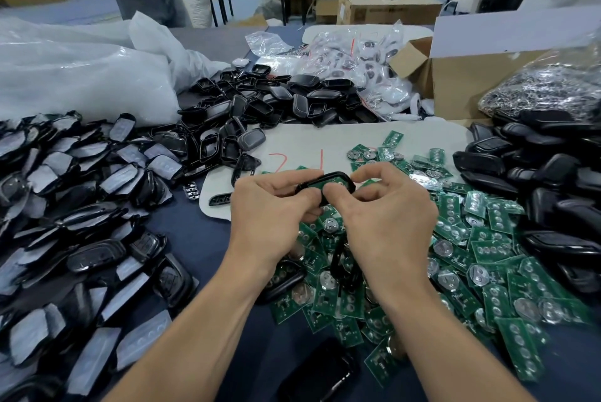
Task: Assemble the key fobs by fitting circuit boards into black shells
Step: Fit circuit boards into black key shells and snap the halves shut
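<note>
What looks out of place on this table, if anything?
A black shell lies among the green boards, away from the shell heaps, so it looks misplaced. It sits below the left hand and right hand, which grip a second shell.

The shell [328, 177] at frame centre is seen as glossy black plastic. Smooth green circuit boards [487, 250], lower right, are dotted with shiny metal discs. The desk [195, 239] is covered in matt dark cloth. Dull brown cardboard forms the box [455, 89], upper right.
</note>
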